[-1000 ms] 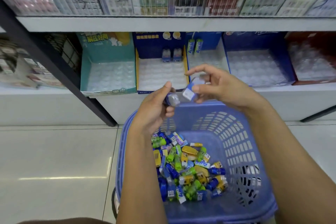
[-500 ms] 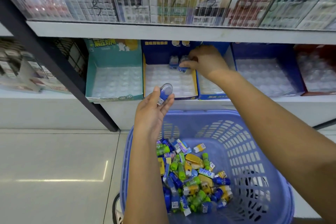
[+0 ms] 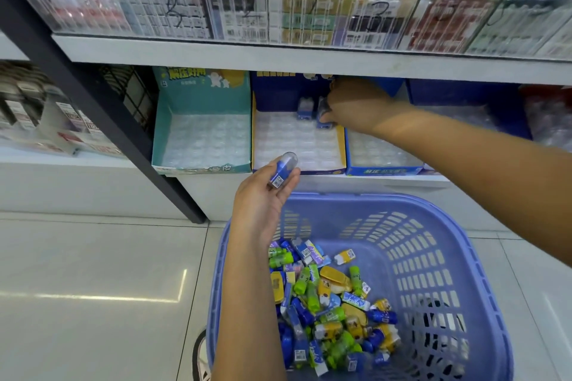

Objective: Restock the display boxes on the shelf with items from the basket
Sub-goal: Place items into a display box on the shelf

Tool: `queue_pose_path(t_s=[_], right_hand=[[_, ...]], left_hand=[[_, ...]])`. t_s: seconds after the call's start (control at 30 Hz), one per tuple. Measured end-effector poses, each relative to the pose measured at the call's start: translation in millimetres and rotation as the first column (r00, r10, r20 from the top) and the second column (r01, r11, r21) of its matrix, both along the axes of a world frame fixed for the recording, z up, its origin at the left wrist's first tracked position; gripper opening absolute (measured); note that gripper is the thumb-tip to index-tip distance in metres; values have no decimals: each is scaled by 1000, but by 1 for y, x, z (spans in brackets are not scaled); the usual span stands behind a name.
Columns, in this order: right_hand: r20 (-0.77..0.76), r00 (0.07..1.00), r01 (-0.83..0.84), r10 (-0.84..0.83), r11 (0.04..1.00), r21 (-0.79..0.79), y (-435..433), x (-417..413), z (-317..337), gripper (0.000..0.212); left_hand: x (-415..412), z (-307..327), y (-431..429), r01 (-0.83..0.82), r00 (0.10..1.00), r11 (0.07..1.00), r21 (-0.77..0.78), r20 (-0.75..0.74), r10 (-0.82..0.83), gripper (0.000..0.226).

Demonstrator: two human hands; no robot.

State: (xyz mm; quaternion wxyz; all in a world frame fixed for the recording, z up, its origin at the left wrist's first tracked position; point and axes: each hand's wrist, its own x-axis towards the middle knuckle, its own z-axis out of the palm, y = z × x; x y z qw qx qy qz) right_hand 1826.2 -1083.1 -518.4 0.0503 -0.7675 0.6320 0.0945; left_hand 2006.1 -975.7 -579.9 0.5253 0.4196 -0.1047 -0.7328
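Note:
A blue plastic basket (image 3: 439,257) stands on the floor with several small blue, green and yellow items (image 3: 328,303) heaped in its bottom. My left hand (image 3: 263,204) is above the basket's left rim and holds one small blue item (image 3: 281,169) with a clear cap. My right hand (image 3: 356,105) reaches deep into the dark blue display box (image 3: 298,145) and pinches a blue item (image 3: 323,114) at its back row. Another blue item (image 3: 305,108) stands upright just left of it.
A teal display box (image 3: 201,136) sits left of the dark blue one; a light blue box (image 3: 383,155) and further boxes sit to the right. A black slanted post (image 3: 102,102) crosses the left. Above is a white shelf (image 3: 309,59) with clear-fronted packs.
A second ago both hands held items together above the basket. My right hand then carried one item into the dark blue box; my left hand stayed with the other.

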Motion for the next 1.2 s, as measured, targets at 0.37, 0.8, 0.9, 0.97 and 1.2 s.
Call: queue_pose_path(t_s=[0.37, 0.8, 0.9, 0.97, 1.2], right_hand=[[151, 968, 209, -200, 977, -43, 27, 17, 18, 31], [781, 616, 299, -105, 948, -108, 37, 15, -10, 23], [631, 775, 215, -24, 950, -227, 19, 10, -21, 38], [595, 804, 161, 23, 954, -254, 14, 9, -28, 35], [420, 904, 66, 85, 941, -332, 5, 11, -42, 26]], left_hand=[[4, -3, 9, 47, 987, 968, -246, 158, -8, 28], [-16, -7, 3, 590, 231, 763, -263, 961, 152, 51], [-24, -13, 6, 711, 74, 686, -158, 986, 151, 46], [-27, -18, 7, 735, -2, 671, -102, 988, 152, 46], [-27, -20, 2, 730, -16, 676, -101, 986, 164, 45]])
